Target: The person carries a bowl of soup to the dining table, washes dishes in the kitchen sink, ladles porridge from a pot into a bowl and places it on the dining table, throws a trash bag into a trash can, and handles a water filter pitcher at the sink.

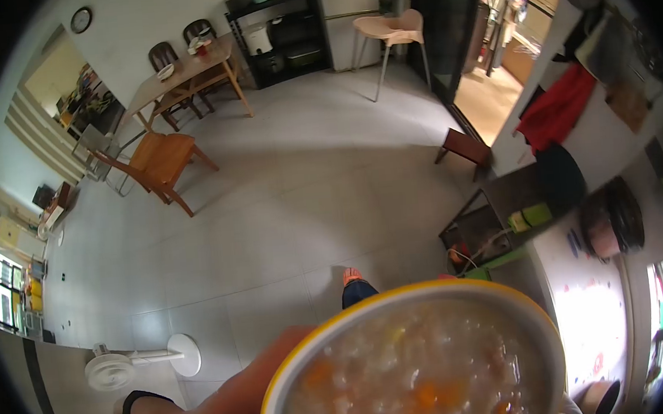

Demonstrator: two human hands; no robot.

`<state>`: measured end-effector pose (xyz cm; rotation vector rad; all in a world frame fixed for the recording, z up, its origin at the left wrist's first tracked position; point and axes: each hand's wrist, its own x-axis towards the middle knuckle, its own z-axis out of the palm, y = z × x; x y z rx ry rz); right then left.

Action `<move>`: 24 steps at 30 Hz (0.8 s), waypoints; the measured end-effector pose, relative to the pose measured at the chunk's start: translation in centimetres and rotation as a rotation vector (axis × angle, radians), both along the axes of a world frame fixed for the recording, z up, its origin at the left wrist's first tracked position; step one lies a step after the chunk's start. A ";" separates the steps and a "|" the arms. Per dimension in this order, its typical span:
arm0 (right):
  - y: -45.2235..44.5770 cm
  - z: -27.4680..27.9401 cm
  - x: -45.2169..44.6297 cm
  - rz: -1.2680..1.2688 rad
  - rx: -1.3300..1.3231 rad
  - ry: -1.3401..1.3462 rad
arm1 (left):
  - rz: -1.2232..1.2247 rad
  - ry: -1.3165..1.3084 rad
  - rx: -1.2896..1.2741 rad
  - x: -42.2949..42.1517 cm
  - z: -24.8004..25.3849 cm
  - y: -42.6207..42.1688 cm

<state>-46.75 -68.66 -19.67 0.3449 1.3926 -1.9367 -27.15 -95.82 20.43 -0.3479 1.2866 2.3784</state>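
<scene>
A white bowl (538, 307) with a yellow rim fills the bottom of the view, close to the camera. It holds thick, pale porridge (407, 372) with orange bits. My left hand (244, 385) reaches in from the lower left and grips the bowl's left side, its fingers mostly hidden behind the bowl. A black band (140, 397) circles the skin at the lower left. My right hand does not show.
Grey tiled floor (291, 187) stretches ahead. A wooden chair (160, 162) and dining table (181, 75) stand at the left, a white fan (111, 371) at the lower left. A pink high chair (388, 30), low stool (465, 150) and dark side rack (477, 230) are rightward.
</scene>
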 end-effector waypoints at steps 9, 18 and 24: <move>-23.1 -4.8 -18.6 0.122 -0.100 -0.037 | 0.265 0.011 -0.018 -11.2 0.8 -18.7; -46.8 1.2 -30.8 0.353 -0.028 0.061 | 0.479 0.162 0.204 -24.9 -3.7 -41.6; -59.4 -2.3 -40.6 0.262 -0.002 0.053 | 0.487 0.138 0.108 -35.8 -8.4 -62.4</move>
